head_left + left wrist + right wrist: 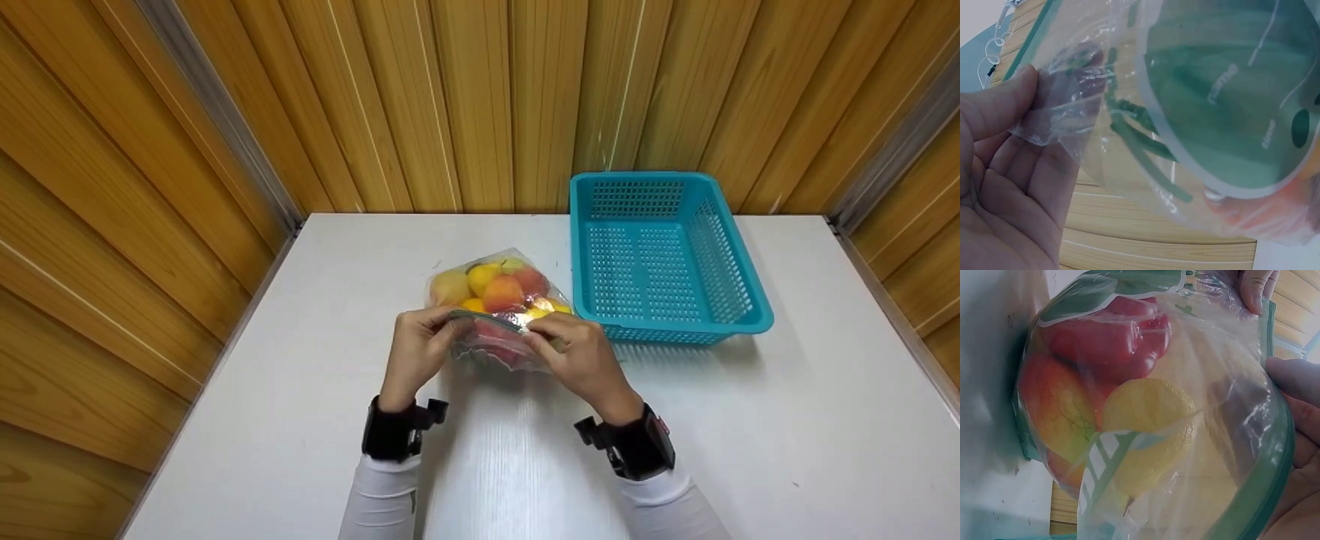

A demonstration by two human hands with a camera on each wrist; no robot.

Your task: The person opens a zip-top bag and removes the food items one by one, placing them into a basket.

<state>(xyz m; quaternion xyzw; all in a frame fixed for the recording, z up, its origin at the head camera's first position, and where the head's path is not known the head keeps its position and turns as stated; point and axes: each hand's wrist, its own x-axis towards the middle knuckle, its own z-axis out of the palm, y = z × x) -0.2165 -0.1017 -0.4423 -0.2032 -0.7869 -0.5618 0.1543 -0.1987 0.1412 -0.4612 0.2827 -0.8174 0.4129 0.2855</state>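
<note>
Left hand (1008,191) and right hand (577,356) pinch the green rim (1278,475) of a clear plastic bag (1213,135) of colourful produce (503,293), left of the turquoise perforated plastic basket (690,328). Even tension should keep that rim straight.

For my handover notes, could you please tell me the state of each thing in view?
Clear bag: loaded, closure unclear
Left hand: pinching the bag's rim
Right hand: pinching the bag's rim
Fruit: inside the bag
Red pepper: inside the bag
Turquoise basket: upright, open-topped
</note>
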